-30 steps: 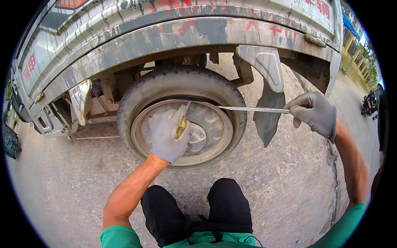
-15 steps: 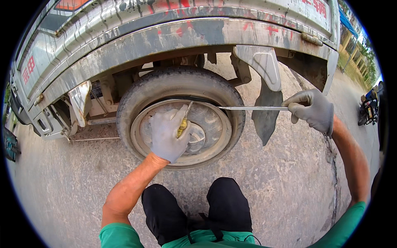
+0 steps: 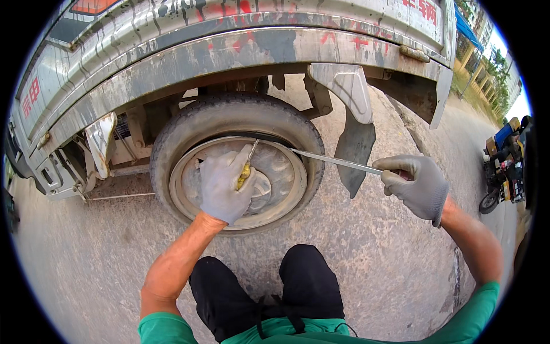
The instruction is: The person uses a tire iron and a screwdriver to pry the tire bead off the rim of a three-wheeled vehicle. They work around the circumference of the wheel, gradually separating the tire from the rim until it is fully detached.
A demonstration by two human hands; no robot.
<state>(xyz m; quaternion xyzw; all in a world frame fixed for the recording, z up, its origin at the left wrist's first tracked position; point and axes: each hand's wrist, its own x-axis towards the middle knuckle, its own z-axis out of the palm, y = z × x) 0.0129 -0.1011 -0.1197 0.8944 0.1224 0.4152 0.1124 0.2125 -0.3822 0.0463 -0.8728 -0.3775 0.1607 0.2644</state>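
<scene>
Over concrete [image 3: 366,246], the tire [image 3: 229,117] surrounds a rim [image 3: 281,166].

A worn, dusty tyre [image 3: 209,117] stands upright around 1 dirty, pale wheel rim [image 3: 282,166], with a dark band along the rim's top. A long silver bar [image 3: 338,162] slopes down rightward from the rim's upper right edge. 1 yellow-handled tool [image 3: 244,173] tilts across the rim, its slim metal tip at the upper edge.
</scene>
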